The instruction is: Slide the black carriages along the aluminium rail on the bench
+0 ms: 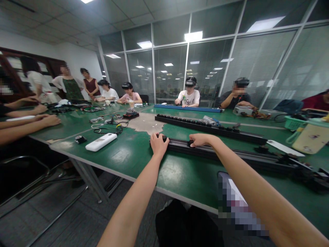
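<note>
A long black rail (226, 154) lies on the green table in front of me and runs off to the right. My left hand (159, 144) is closed over its left end, with a black piece showing between thumb and fingers. Farther along the channel, my right hand (202, 139) pinches a small black block (190, 143) that sits in or on the rail; the fingers partly hide it. Behind lies a second black rail (205, 127), topped with a row of black blocks.
On the left are a white device (101, 142), a small black part (80, 139) and loose cables (110, 127). Loose black parts (308, 175) sit at right, near a green basket (294, 122). Across the table, a co-worker (189, 96) sits behind a blue rail (187, 108).
</note>
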Demonstrator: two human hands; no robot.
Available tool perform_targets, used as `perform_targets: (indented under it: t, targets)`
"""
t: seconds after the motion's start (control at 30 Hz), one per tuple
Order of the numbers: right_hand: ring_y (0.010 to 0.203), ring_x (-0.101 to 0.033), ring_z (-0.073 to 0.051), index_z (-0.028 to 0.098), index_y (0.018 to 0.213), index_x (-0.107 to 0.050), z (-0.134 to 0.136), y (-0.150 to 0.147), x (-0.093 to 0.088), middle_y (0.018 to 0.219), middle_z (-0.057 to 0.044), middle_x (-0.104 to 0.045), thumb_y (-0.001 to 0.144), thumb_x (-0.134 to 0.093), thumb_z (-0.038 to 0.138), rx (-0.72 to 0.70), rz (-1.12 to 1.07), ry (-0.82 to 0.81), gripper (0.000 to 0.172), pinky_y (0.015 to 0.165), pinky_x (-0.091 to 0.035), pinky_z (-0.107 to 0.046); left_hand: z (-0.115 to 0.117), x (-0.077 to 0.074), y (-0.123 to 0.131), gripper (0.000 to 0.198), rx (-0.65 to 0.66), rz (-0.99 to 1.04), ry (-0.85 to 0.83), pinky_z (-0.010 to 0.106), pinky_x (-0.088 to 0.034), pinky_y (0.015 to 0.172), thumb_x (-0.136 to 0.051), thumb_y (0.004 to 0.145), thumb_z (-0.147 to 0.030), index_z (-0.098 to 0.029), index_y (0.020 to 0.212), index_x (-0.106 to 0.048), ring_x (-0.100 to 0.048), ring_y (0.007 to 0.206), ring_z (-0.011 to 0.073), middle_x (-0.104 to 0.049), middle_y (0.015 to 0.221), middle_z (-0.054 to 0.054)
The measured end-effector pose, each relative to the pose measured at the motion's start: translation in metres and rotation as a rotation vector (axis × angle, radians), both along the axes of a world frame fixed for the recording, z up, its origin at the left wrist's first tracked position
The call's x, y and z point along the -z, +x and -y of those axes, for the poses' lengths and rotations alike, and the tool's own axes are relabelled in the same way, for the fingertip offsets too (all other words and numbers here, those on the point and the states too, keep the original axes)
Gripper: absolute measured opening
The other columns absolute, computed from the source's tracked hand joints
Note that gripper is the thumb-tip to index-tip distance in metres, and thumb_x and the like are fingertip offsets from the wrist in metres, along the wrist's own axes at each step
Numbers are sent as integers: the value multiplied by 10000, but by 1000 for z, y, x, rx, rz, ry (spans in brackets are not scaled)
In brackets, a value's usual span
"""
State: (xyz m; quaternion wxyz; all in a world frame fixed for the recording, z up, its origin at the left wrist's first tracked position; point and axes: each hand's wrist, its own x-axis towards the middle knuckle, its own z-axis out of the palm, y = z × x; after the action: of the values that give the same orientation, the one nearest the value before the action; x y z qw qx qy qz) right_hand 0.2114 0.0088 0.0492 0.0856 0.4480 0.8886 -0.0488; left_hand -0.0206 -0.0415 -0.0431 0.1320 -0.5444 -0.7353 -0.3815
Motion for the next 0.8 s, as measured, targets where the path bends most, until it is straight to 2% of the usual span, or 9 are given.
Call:
perform_targets:
  t: [0.17,0.33,0.8]
  targets:
    - [1141,-688,-303,145,1212,-667,9,-2,-1,1293,-170,-708,911,-630,304,54,-6,4,342,842,-501,-316,1,-2,1,270,-3,3,-7,398,-411,1081,-676,904,-411,-214,1075,-748,-521,1219,303,-588,1271,130]
    - [1193,-674,-316,130,1274,-645,14,-2,1,1353,-194,-680,949,-617,423,95,-27,4,438,900,-509,-337,1,-3,1,283,-2,10,-19,401,-402,1094,-674,905,-407,-213,1097,-747,-513,1239,307,-585,1295,133]
    - [1223,-656,-303,156,1312,-595,15,0,2,1377,-181,-662,994,-576,393,83,2,11,398,927,-496,-343,3,-4,2,279,-4,5,-23,404,-409,1092,-663,909,-416,-222,1090,-750,-516,1238,309,-592,1298,130]
